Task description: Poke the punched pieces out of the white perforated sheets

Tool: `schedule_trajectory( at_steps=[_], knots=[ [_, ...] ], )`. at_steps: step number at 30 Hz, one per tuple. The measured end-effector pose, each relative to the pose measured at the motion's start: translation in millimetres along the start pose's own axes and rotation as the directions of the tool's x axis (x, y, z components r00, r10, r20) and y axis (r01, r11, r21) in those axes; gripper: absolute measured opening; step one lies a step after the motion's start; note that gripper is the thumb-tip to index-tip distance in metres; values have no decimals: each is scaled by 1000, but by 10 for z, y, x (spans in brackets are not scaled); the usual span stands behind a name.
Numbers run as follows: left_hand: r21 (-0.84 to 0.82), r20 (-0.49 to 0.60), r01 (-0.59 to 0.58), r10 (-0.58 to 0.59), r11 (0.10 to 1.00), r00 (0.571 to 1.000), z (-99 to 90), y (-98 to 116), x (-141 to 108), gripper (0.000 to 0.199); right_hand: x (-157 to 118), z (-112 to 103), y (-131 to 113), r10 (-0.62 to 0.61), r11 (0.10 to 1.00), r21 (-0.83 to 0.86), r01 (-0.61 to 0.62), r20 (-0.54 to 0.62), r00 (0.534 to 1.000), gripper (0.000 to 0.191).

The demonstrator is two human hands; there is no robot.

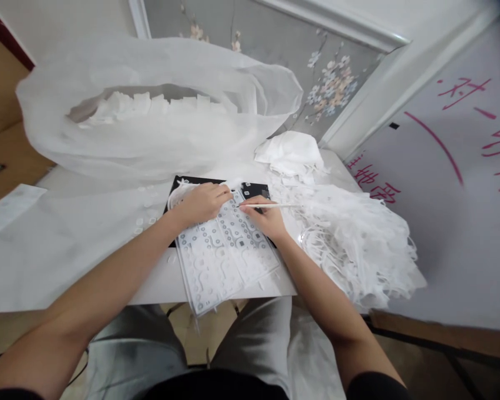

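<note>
A white sheet (216,255) with rows of small cut-out shapes lies on a black board (256,190), and its near corner hangs over the table's front edge. My right hand (266,215) is closed on a thin white stick-like tool (270,206), whose tip points left at the sheet's upper part. Just left of that tip, my left hand (206,203) rests on the top of the sheet with its fingers bent together. Whatever those fingers may hold is hidden.
A big translucent bag (150,139) of white pieces stands behind the board. White strips and scraps (354,244) are heaped on the right, below a whiteboard (454,222). Small square bits are scattered on the white table (87,239) to the left.
</note>
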State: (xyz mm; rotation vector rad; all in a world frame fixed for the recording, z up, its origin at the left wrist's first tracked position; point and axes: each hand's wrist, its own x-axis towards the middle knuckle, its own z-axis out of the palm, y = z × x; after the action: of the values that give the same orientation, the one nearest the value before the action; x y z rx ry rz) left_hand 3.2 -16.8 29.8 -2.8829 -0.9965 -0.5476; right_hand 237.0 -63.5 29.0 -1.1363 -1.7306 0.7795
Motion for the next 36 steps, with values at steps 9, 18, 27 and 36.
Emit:
schedule_trajectory(
  at_steps=[9,18,27,36],
  knots=[
    [-279,166,150,-106,948,980,-64,-24,-90,42,279,311,166,-23,1000,11,21,224,974,26],
    [-399,117,190,-155,897,981,-32,-10,-113,55,239,285,166,-1,999,32,-6,216,976,24],
    [-422,93,149,-121,894,988,-19,-13,-95,53,235,276,128,-25,1000,-4,27,249,968,25],
    [-413,120,156,-116,897,986,-12,-29,-96,54,231,266,155,-22,999,-17,27,260,965,24]
  ],
)
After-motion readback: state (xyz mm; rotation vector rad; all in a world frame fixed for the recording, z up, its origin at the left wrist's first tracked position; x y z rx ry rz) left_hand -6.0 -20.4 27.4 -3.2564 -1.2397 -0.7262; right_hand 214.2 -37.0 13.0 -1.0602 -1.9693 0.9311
